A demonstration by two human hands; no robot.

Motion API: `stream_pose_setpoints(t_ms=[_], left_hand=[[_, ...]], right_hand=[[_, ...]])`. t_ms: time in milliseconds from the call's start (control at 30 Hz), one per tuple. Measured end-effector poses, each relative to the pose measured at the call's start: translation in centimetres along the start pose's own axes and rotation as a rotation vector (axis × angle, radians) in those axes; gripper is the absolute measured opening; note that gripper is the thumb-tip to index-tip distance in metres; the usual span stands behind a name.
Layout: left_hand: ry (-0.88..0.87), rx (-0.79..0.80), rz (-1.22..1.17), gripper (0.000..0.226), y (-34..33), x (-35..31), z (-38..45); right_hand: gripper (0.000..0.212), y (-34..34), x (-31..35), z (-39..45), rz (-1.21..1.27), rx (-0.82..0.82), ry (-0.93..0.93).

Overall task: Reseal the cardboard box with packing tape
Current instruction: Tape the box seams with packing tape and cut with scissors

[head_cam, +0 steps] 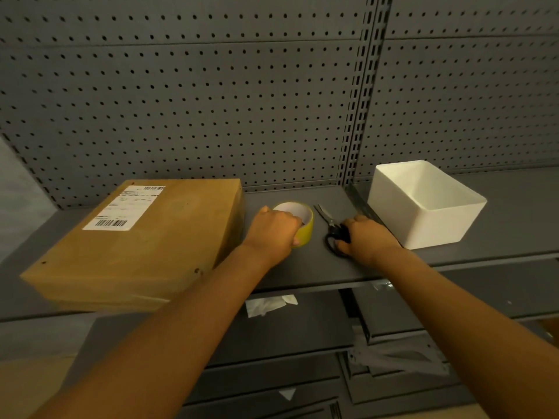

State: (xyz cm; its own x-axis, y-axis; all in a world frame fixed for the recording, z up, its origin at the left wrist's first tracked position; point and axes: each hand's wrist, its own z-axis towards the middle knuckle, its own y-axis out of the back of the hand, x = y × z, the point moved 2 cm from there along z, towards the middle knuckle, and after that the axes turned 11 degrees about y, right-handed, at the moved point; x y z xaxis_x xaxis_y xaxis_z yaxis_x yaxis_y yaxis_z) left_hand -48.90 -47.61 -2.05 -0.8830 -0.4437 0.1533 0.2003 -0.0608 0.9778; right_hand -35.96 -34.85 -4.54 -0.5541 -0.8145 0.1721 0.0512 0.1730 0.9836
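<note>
Yellow tape roll [298,223] gripped by left fingers [295,241], right fingers [343,244] curled on scissors [332,232]

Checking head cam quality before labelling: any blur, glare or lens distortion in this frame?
Head view: dim, warm light with no glare; strong wide-angle bowing in the pegboard rows and upright; cardboard box soft, its shipping label text unreadable; left hand on the yellow tape roll and right hand at the scissors slightly smeared; white bin brightest, not blown out.

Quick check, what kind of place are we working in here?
Probably a shop or stockroom: grey metal shelves on slotted uprights, a pegboard back wall, and a labelled cardboard box.
</note>
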Motion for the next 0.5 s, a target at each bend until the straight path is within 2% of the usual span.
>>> stream_pose_setpoints(t_ms=[267, 500], left_hand=[[0.095, 0.046, -0.040, 0.028, -0.5, -0.6, 0.2], [0.139, 0.035, -0.191, 0.033, 0.6, -0.4, -0.2]], right_hand=[[0.049, -0.6, 0.0, 0.4, -0.016, -0.015, 0.027], [0.048, 0.6, 0.4, 1.0, -0.001, 0.030, 0.046]])
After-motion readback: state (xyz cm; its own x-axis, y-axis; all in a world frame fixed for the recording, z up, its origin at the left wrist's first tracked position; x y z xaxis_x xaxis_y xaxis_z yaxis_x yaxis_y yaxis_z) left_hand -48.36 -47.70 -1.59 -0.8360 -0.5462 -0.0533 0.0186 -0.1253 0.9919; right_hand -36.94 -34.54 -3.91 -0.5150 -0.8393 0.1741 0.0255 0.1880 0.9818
